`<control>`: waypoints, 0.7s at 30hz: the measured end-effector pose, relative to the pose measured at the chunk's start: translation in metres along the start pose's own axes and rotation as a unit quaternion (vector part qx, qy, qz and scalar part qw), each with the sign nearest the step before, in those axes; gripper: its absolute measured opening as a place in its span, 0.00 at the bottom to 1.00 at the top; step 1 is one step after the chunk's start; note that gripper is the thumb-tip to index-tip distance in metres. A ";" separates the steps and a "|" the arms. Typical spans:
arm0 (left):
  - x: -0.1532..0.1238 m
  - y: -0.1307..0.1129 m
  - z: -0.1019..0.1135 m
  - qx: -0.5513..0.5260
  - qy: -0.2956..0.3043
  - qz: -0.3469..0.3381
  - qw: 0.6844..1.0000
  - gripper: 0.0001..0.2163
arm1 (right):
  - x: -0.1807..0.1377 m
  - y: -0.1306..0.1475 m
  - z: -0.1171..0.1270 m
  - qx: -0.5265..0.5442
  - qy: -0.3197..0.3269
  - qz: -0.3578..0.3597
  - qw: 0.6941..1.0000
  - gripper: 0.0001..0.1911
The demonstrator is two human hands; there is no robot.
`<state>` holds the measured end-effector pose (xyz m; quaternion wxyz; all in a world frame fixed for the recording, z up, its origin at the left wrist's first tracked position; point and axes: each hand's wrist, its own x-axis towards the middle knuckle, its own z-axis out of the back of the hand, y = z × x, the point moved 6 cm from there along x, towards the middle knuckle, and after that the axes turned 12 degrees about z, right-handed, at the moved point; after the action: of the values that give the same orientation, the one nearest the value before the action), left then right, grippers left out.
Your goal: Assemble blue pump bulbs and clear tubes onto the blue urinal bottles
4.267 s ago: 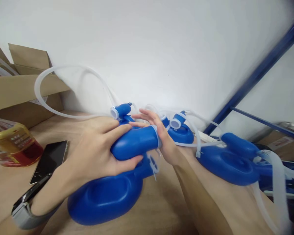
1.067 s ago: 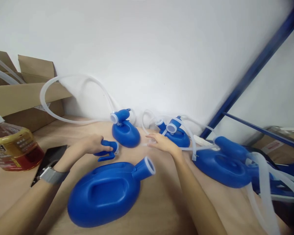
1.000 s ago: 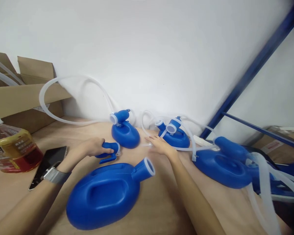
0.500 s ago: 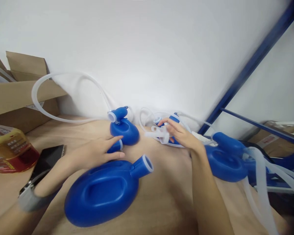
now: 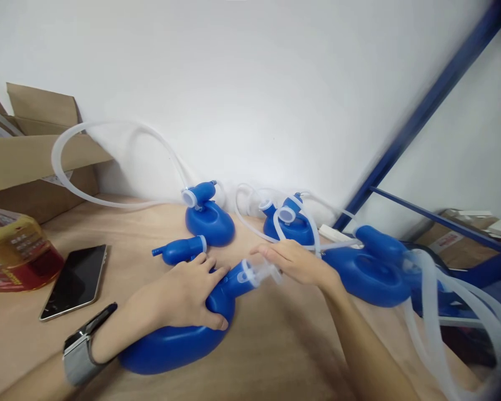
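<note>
A blue plastic urinal bottle point(image 5: 171, 352) lies on the table in front of me. My left hand point(image 5: 186, 292) grips it near the neck, thumb on the near side and fingers over the top; the wrist wears a watch. My right hand point(image 5: 295, 260) pinches a translucent plastic cap point(image 5: 264, 272) at the mouth of the bottle. The cap is blurred, and how far it sits in the mouth I cannot tell. Just beyond my left fingers lies a loose blue funnel piece point(image 5: 178, 250) with a white rim.
Other blue bottles with clear hoses stand by the wall: one point(image 5: 211, 224) behind, another point(image 5: 271, 228) right of it, a third point(image 5: 363, 275) farther right. At left are a phone point(image 5: 75, 281), a jug of amber liquid point(image 5: 20, 253) and a cardboard box point(image 5: 37, 161). A blue metal frame point(image 5: 421, 111) rises at right.
My right hand has brought the cap from the back of the table to the bottle's mouth. My left hand has moved from near the funnel piece onto the bottle.
</note>
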<state>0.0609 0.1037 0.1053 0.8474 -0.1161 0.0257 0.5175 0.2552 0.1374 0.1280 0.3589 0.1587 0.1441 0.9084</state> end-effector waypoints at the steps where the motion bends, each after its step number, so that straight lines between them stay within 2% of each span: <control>1: 0.002 0.000 -0.001 -0.010 -0.006 -0.008 1.000 0.41 | 0.002 0.001 -0.006 0.010 -0.017 0.001 1.000 0.26; 5: 0.009 0.003 -0.005 -0.064 -0.019 -0.018 0.998 0.37 | 0.010 0.007 -0.026 0.017 -0.103 -0.017 0.994 0.28; 7: 0.012 0.004 -0.004 -0.105 -0.027 -0.021 0.994 0.34 | 0.011 0.008 -0.032 0.030 -0.123 -0.012 0.992 0.27; 12: 0.017 0.008 -0.006 -0.175 -0.015 0.006 0.984 0.23 | 0.012 0.006 -0.038 0.020 -0.075 0.048 0.996 0.27; 17: 0.020 0.005 -0.009 -0.180 0.009 0.022 0.983 0.32 | 0.020 0.005 -0.042 0.059 -0.010 0.089 0.994 0.25; 21: 0.020 0.006 -0.011 -0.167 0.007 0.044 0.985 0.33 | 0.025 0.000 -0.045 0.127 -0.020 0.052 0.990 0.26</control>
<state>0.0661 0.1217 0.0904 0.7924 -0.2581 -0.0505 0.5504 0.2200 0.1479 0.0914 0.2906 0.2282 0.2431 0.8969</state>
